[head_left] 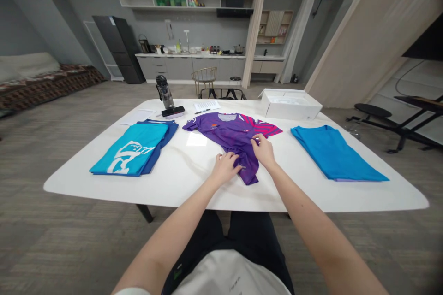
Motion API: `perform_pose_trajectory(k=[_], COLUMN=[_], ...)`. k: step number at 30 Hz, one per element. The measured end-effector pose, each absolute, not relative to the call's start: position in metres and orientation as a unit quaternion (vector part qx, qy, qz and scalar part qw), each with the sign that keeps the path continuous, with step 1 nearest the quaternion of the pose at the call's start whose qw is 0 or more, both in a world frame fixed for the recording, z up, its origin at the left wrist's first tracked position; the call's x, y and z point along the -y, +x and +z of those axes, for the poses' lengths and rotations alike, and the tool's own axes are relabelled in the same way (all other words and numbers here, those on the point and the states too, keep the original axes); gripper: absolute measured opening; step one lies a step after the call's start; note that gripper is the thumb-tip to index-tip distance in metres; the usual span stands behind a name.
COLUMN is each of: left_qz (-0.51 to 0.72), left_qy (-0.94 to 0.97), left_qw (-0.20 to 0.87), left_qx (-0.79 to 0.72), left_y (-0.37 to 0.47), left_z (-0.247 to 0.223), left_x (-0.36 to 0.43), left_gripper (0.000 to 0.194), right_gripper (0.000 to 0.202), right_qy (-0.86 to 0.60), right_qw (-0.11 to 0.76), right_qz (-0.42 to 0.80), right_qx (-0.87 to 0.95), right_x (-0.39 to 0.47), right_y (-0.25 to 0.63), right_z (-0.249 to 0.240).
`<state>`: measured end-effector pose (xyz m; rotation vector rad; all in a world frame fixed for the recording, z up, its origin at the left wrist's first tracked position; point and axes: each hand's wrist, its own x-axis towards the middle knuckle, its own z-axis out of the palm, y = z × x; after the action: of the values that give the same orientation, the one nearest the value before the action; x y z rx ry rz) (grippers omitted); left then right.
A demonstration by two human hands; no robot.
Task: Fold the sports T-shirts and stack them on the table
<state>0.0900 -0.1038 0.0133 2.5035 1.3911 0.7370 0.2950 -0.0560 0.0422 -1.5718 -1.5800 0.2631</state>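
A purple T-shirt point(224, 132) with pink stripes on one sleeve lies crumpled in the middle of the white table point(194, 184), its neckline toward the far side. My left hand point(225, 167) is at the shirt's near left edge, fingers curled onto the bunched cloth. On the opposite edge, my right hand point(263, 150) pinches the fabric between thumb and fingers. The shirt's lower part is gathered between both hands, with a corner hanging toward me. Some fingertips are hidden in the folds.
Folded turquoise and dark blue shirts point(138, 147) are stacked at the left; folded blue cloth point(335, 152) lies at the right. Toward the back are a water bottle point(166, 94), a black pen point(202, 111), a printed sheet point(207, 105) and a white box point(290, 106).
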Motion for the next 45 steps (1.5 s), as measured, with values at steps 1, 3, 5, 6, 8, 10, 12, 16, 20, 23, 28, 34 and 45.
perform_pose_trajectory(k=[1, 3, 5, 6, 8, 10, 12, 16, 20, 23, 28, 34, 45], left_qz=[0.255, 0.292, 0.338, 0.353, 0.348, 0.321, 0.309, 0.323, 0.29, 0.228, 0.146, 0.153, 0.091], left_qy=[0.84, 0.816, 0.786, 0.778, 0.787, 0.801, 0.804, 0.801, 0.823, 0.835, 0.802, 0.833, 0.834], left_qw=[0.091, 0.087, 0.078, 0.071, 0.061, 0.056, 0.053, 0.064, 0.07, 0.033, -0.01, 0.049, -0.012], left_qx=[-0.469, -0.491, -0.512, -0.515, -0.506, -0.502, -0.505, -0.5, -0.483, -0.499, -0.579, -0.529, -0.544], left_y=[0.092, 0.095, 0.093, 0.09, 0.077, 0.058, 0.035, -0.011, -0.046, -0.069, -0.088, -0.039, -0.02], left_z=[0.014, 0.016, 0.018, 0.019, 0.02, 0.02, 0.018, 0.013, 0.009, 0.009, 0.015, 0.023, -0.002], left_x=[0.11, 0.121, 0.13, 0.134, 0.141, 0.149, 0.159, 0.178, 0.192, 0.197, 0.202, 0.211, 0.223], left_gripper=[0.039, 0.04, 0.051, 0.058, 0.06, 0.049, 0.038, 0.036, 0.035, 0.036, 0.038, 0.033, 0.042], right_gripper=[0.017, 0.016, 0.017, 0.017, 0.02, 0.022, 0.022, 0.035, 0.04, 0.036, 0.036, 0.034, 0.023], right_qy=[-0.607, -0.547, -0.495, -0.477, -0.436, -0.408, -0.425, -0.532, -0.58, -0.596, -0.62, -0.646, -0.655], right_qw=[0.444, 0.449, 0.445, 0.446, 0.437, 0.426, 0.412, 0.326, 0.239, 0.192, 0.164, 0.193, 0.244], right_qz=[0.137, 0.202, 0.245, 0.258, 0.284, 0.285, 0.234, 0.08, 0.052, 0.036, -0.004, 0.01, 0.1], right_qx=[0.645, 0.677, 0.705, 0.712, 0.734, 0.755, 0.772, 0.777, 0.777, 0.779, 0.767, 0.738, 0.708], right_x=[0.065, 0.086, 0.112, 0.125, 0.151, 0.172, 0.188, 0.202, 0.203, 0.206, 0.222, 0.233, 0.246], right_y=[0.293, 0.284, 0.268, 0.258, 0.238, 0.224, 0.221, 0.239, 0.264, 0.275, 0.291, 0.289, 0.324], right_z=[0.043, 0.041, 0.036, 0.034, 0.031, 0.029, 0.027, 0.013, -0.005, -0.01, -0.003, 0.006, -0.003])
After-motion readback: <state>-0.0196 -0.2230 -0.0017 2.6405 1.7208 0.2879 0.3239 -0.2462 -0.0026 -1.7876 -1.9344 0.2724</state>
